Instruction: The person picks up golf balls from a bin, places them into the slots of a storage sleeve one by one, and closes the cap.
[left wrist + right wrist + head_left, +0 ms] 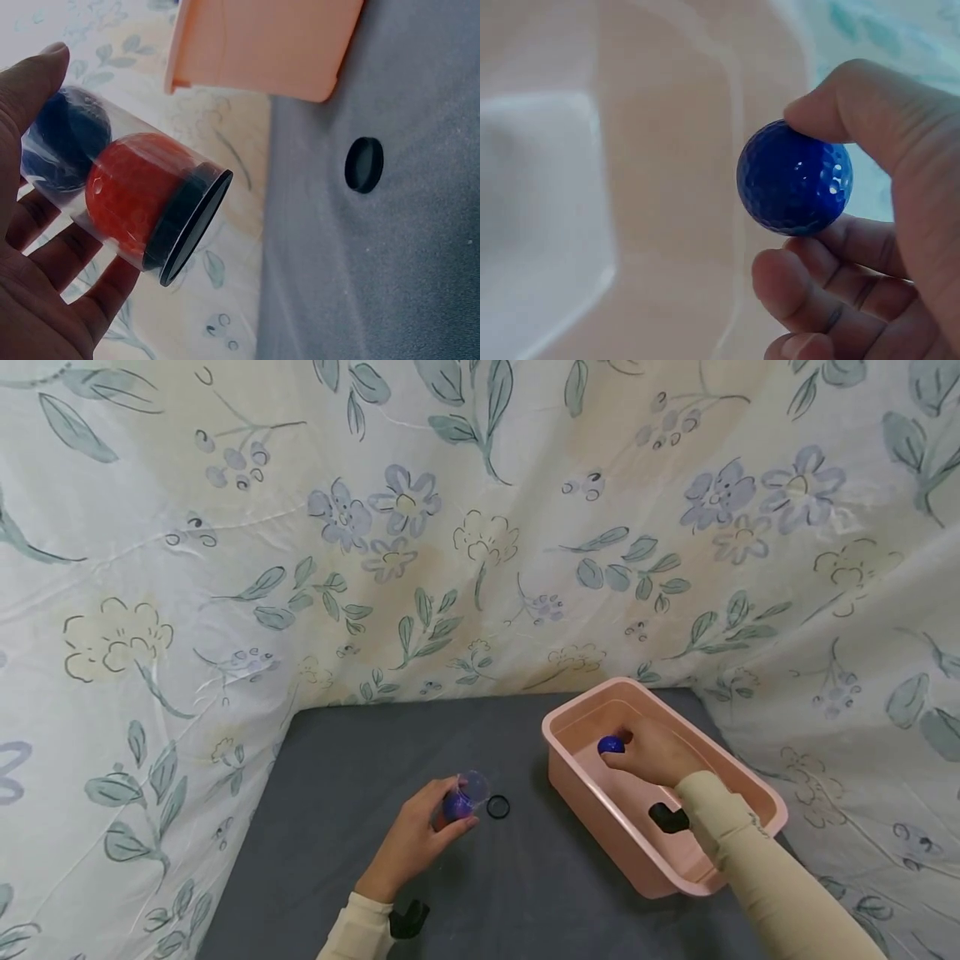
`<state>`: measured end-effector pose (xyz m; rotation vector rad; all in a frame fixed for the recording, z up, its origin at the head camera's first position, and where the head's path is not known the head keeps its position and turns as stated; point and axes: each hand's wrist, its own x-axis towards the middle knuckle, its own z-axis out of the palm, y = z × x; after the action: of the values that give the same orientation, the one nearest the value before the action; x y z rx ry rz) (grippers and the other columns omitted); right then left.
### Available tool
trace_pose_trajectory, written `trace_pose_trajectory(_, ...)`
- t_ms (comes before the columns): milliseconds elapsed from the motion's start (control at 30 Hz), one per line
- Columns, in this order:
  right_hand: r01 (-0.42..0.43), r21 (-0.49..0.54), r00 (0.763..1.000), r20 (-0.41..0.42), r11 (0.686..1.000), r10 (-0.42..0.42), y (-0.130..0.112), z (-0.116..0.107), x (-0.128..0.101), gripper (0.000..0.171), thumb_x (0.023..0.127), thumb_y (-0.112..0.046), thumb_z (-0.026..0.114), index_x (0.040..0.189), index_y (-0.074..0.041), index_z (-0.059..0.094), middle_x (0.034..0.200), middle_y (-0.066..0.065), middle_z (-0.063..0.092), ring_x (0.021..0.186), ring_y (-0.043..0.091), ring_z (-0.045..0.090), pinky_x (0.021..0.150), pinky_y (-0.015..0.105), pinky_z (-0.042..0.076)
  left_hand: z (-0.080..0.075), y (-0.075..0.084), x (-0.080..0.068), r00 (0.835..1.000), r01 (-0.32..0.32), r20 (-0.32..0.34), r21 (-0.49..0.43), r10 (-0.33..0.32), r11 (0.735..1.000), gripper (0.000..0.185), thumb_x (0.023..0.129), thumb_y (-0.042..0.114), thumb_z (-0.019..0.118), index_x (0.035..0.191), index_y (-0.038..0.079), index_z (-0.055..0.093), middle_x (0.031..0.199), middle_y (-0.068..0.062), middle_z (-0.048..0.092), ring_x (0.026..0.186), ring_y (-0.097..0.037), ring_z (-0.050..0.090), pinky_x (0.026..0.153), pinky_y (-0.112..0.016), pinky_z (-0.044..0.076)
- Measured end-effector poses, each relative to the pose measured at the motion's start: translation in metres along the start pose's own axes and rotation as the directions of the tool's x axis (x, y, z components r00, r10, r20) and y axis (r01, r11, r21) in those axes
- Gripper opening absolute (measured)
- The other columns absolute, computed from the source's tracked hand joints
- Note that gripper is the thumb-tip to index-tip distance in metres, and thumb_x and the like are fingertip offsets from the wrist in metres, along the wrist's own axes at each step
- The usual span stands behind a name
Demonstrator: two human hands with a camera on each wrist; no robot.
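Note:
My left hand grips a clear plastic tube above the grey cloth. Inside the tube, in the left wrist view, a red ball sits against the black cap at one end, with a dark blue ball behind it. Over the pink bin, my right hand pinches a blue golf ball between thumb and fingers. The ball's dimpled surface shows clearly in the right wrist view. A loose black cap lies on the cloth near the tube.
The pink bin stands at the right of the dark grey cloth, its walls rising well above the surface. A floral curtain hangs behind and along both sides.

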<state>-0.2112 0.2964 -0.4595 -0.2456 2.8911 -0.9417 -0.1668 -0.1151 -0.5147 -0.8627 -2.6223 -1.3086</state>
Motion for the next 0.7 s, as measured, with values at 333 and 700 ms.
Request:
trace_pose_trajectory(333,0.12,0.067,0.99,-0.083,0.991,-0.115,-0.055,-0.001,0.0,0.017,0.088,-0.024,0.084,0.099,-0.017,0.074,0.09,0.0,0.067,0.075,0.018,0.058,0.061,0.03,0.053,0.0,-0.002,0.001,1.0,-0.001,-0.005,0.005,0.001,1.0,0.052,0.093,0.039,0.077,0.14,0.027,0.059,0.124,0.003,0.066,0.091,-0.007,0.059,0.067,-0.024,0.054)
trace_pose_trajectory(700,0.214,0.154,0.971,-0.144,0.965,-0.192,-0.113,0.022,-0.006,0.029,0.088,-0.031,0.085,0.11,-0.016,0.073,0.091,-0.003,0.067,0.073,0.016,0.06,0.061,0.029,0.053,0.001,-0.004,0.002,1.0,-0.02,-0.007,0.002,0.02,1.0,0.05,0.095,0.039,0.075,0.14,0.023,0.059,0.121,0.002,0.066,0.088,-0.007,0.058,0.065,-0.031,0.057)
